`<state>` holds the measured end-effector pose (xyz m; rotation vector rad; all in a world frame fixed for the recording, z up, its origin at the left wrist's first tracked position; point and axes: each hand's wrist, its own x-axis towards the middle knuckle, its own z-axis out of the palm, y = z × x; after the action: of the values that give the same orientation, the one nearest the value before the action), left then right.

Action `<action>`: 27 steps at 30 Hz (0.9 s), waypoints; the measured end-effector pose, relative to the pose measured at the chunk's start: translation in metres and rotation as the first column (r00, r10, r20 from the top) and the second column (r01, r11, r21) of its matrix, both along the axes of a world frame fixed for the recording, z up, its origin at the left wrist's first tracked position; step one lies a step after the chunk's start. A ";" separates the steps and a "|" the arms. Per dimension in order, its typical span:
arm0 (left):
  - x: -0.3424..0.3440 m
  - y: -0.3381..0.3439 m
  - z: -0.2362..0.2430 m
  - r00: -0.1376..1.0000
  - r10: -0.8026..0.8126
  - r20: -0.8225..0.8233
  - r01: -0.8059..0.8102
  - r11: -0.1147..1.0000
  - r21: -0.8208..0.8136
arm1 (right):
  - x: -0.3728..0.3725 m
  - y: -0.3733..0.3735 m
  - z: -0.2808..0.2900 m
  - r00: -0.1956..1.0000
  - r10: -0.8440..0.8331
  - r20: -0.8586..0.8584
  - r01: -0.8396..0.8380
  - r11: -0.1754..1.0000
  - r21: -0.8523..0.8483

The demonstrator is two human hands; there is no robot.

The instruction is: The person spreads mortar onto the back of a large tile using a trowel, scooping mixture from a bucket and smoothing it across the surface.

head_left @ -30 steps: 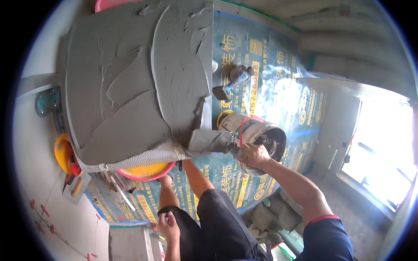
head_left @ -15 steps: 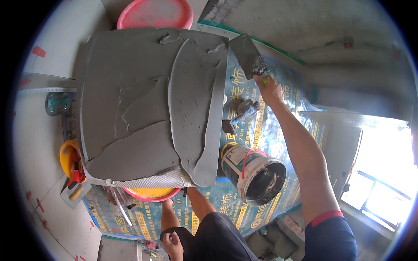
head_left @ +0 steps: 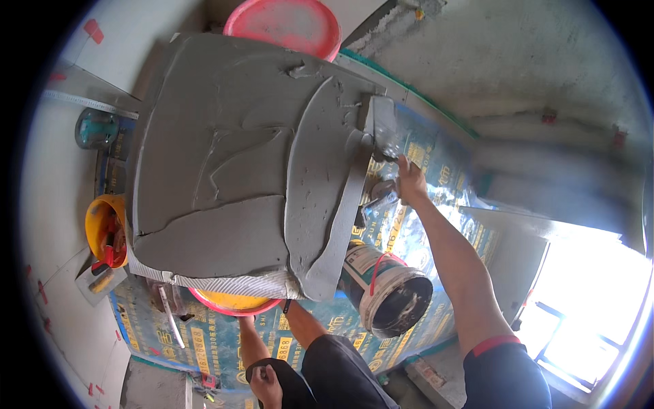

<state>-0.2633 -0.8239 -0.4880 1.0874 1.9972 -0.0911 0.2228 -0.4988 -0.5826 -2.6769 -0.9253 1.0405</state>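
Observation:
A large tile spread with wet grey mortar fills the middle. Curved ridges and smooth patches mark the coat, and its ribbed side shows along the near edge. My right hand is closed round the handle of a trowel. The mortar-smeared blade is at the tile's right edge, tilted; whether it touches the coat I cannot tell. Down by my knee, my left hand is curled; whatever it may hold is hidden.
A black-lined paint bucket with a red handle lies tipped at the right. Under the tile's near edge sits a red-rimmed yellow basin. A yellow pail and a flat trowel are at left; a round red lid lies beyond the tile.
My right hand has brought the trowel nearer, from beyond the tile's right corner to its right edge, and the blade has turned. The view has shifted slightly. My left hand stays by the knee.

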 end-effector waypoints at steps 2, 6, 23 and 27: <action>0.006 0.002 -0.001 0.998 0.050 -0.023 -0.050 0.999 0.011 | 0.033 -0.005 0.000 0.974 0.022 0.227 -0.027 1.000 0.016; -0.001 0.003 0.000 0.999 0.038 -0.010 -0.038 0.999 0.008 | 0.033 0.008 0.025 0.939 0.082 0.333 -0.123 0.987 0.105; -0.048 -0.009 -0.012 0.979 0.187 0.084 -0.187 0.982 -0.002 | -0.169 -0.019 0.040 0.613 0.726 -0.313 -0.783 0.611 -0.116; -0.070 -0.008 -0.014 0.966 0.214 0.149 -0.220 0.975 0.028 | -0.178 -0.083 0.068 0.612 0.655 -0.444 -0.790 0.539 -0.293</action>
<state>-0.3334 -0.8317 -0.5018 0.8701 1.9803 0.1450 0.0443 -0.5820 -0.5150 -2.2905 -2.0596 1.9787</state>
